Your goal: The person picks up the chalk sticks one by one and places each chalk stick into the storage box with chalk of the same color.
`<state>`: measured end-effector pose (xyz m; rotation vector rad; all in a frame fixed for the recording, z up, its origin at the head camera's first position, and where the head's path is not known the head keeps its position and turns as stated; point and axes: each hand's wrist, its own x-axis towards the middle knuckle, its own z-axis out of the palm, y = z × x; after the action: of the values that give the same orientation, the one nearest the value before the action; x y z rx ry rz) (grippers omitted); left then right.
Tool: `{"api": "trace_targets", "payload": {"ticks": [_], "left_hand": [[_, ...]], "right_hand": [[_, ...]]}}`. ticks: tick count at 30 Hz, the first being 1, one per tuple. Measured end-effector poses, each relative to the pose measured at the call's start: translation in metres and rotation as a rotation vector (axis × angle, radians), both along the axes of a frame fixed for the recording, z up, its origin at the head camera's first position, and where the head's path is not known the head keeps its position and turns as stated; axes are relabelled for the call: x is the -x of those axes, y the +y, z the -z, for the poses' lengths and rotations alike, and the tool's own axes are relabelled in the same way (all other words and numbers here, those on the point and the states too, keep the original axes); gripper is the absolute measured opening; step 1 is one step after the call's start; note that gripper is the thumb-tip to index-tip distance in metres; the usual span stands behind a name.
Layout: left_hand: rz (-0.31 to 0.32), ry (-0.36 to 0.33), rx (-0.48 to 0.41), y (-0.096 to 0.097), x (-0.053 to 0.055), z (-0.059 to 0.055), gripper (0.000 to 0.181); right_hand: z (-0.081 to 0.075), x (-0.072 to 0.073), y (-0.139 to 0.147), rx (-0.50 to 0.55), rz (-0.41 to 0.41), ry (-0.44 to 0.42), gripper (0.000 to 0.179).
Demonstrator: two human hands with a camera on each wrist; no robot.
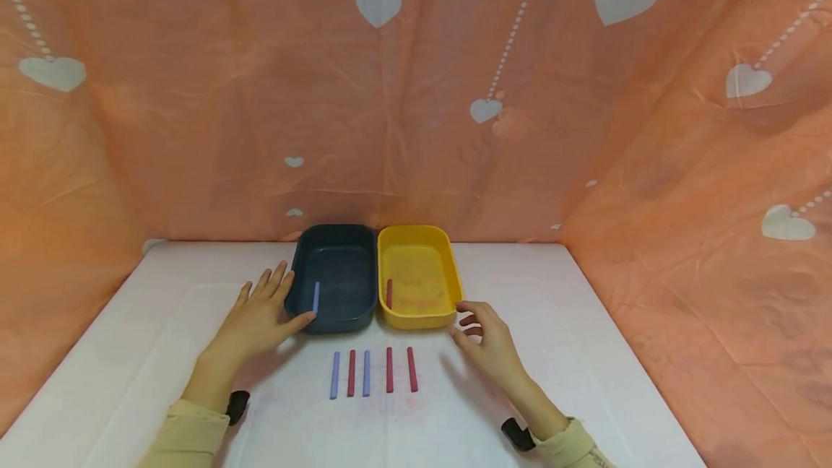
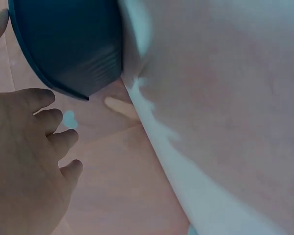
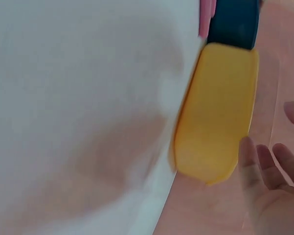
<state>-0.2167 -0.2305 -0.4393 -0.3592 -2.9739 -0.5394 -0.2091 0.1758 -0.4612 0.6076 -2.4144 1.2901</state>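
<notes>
My left hand (image 1: 256,323) is spread at the left side of a dark blue tray (image 1: 344,322), its thumb at the near left corner and its fingertips along the rim. In the left wrist view the splayed fingers (image 2: 63,142) hold nothing. One lavender chalk stick (image 1: 315,297) lies in the blue tray. Beside it stands a yellow tray (image 1: 419,322) with one red chalk stick (image 1: 389,295) inside. My right hand (image 1: 490,345) hovers at the yellow tray's near right corner, fingers loosely bent around nothing, with the index fingertip right at the rim.
In front of the trays, several chalk sticks lie in a row on the white table (image 1: 520,287): a lavender stick (image 1: 334,375), a red stick (image 1: 352,373), another lavender one and two more red ones. Pink dust marks the cloth. An orange curtain (image 1: 416,128) with hearts encloses the table's back and sides.
</notes>
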Motion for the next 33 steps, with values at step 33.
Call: {"api": "trace_targets", "payload": {"ticks": [33], "left_hand": [[0.006, -0.030, -0.049, 0.012, 0.006, 0.007, 0.105]], "right_hand": [[0.014, -0.003, -0.046, -0.198, -0.250, -0.403, 0.036]]}}
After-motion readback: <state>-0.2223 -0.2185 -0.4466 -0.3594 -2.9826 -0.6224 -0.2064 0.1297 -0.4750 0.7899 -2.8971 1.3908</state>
